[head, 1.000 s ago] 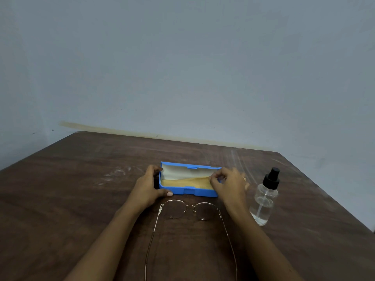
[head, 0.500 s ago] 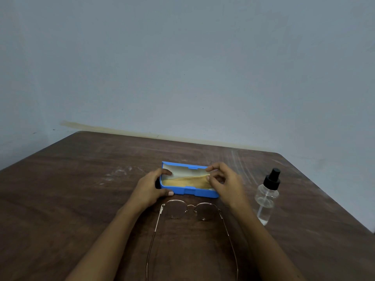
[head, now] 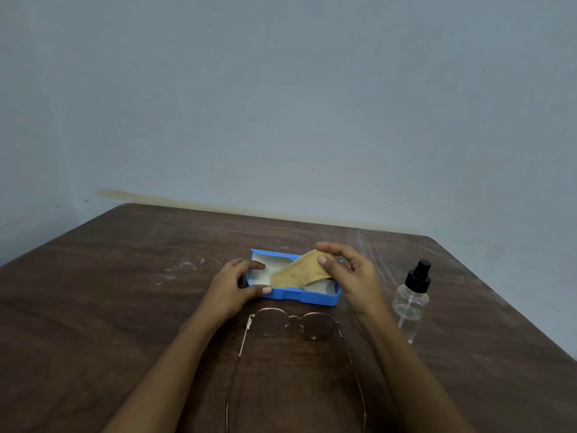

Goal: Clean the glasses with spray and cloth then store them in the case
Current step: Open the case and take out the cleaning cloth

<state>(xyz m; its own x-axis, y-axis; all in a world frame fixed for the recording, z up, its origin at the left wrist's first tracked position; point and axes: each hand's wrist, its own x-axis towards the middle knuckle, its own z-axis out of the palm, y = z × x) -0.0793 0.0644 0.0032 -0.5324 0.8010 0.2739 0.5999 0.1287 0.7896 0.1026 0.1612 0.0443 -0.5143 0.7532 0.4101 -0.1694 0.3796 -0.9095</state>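
Note:
An open blue case (head: 307, 297) with a white lining sits mid-table. My left hand (head: 232, 284) grips its left end, thumb on the front wall. My right hand (head: 351, 276) pinches one corner of a yellow cloth (head: 298, 271) and holds it raised above the case's right half, while the cloth's other end still lies inside. Thin gold-rimmed glasses (head: 295, 323) lie unfolded on the table just in front of the case, temples pointing toward me. A clear spray bottle (head: 410, 306) with a black nozzle stands upright to the right of my right hand.
The dark wooden table (head: 125, 292) has pale scuff marks at left of the case and near its back right corner. A blue-grey wall stands behind the table's far edge. The table's right edge runs diagonally just past the bottle.
My right hand has pinched the yellow cloth and lifted its right end up out of the case. My left hand keeps holding the case's left end.

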